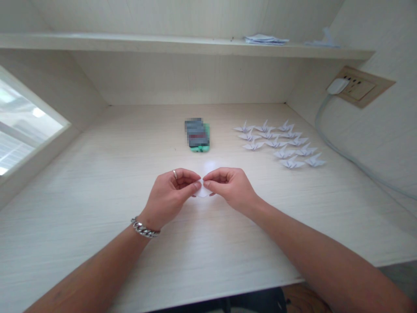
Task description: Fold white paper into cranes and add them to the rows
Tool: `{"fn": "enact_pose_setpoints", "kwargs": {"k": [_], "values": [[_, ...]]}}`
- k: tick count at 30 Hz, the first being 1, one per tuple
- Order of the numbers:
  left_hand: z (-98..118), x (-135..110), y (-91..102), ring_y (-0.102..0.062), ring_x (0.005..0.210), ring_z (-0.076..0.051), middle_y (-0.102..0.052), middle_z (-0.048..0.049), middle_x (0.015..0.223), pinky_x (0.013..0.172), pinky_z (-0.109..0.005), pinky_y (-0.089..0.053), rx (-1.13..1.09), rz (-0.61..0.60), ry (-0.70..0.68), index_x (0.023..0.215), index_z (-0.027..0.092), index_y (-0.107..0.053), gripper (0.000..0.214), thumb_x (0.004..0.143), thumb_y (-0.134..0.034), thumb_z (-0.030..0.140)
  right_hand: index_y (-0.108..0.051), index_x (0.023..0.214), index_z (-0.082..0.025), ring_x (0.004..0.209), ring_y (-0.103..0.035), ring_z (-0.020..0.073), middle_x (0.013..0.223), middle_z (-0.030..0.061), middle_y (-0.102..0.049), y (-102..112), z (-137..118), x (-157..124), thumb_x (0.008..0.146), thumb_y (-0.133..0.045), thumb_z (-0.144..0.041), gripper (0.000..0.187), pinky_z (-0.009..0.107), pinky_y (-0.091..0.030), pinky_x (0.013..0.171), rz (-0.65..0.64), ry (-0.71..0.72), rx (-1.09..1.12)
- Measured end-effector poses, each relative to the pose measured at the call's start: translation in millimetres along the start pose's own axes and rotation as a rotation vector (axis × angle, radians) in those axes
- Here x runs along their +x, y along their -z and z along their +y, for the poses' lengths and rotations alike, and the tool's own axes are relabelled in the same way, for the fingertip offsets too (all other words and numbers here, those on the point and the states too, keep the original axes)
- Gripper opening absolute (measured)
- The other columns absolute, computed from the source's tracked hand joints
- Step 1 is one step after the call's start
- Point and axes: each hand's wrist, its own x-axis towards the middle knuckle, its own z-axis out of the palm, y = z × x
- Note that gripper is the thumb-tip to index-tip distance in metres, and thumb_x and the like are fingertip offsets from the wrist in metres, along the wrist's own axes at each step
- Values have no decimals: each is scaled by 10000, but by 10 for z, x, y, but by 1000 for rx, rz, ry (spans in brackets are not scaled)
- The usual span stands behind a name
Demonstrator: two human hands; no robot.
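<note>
A small piece of folded white paper (203,192) is pinched between both hands over the middle of the desk. My left hand (172,191), with a ring and a chain bracelet, closes thumb and fingers on its left side. From the right, my right hand (233,186) grips the other side the same way. The fingertips of the two hands nearly meet, and they hide much of the paper's shape. Several white paper cranes (276,142) stand in loose rows on the desk to the right, beyond my right hand.
A phone in a green case (200,149), partly pixelated, lies ahead of my hands on the pale desk (97,182). Above runs a shelf (146,42) bearing a stack of paper (265,40). A white charger (338,86) sits in the wall socket, its cable trailing along the right side.
</note>
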Motion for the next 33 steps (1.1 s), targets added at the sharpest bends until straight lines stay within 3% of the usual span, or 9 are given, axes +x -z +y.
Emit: {"fn": "enact_pose_setpoints", "kwargs": {"k": [26,33], "values": [[17,-19,-17,-641,621,-134,-709,-32,720,603,-241,-522,5,32,-2,789,148,-683,194,673,-769,278,-677,793,-148,648,-639,134,710,15,-685,-19,-4,-17,675,-745,-273,185,282,-538,611,-19,-27,79],[-5,-10,11,-640,612,-128,-708,-26,712,573,-233,-540,-127,9,31,867,143,-699,238,677,-777,262,-630,719,-168,618,-609,117,663,-12,-659,8,-46,-4,631,-759,-228,167,259,-495,589,10,-1,80]]}}
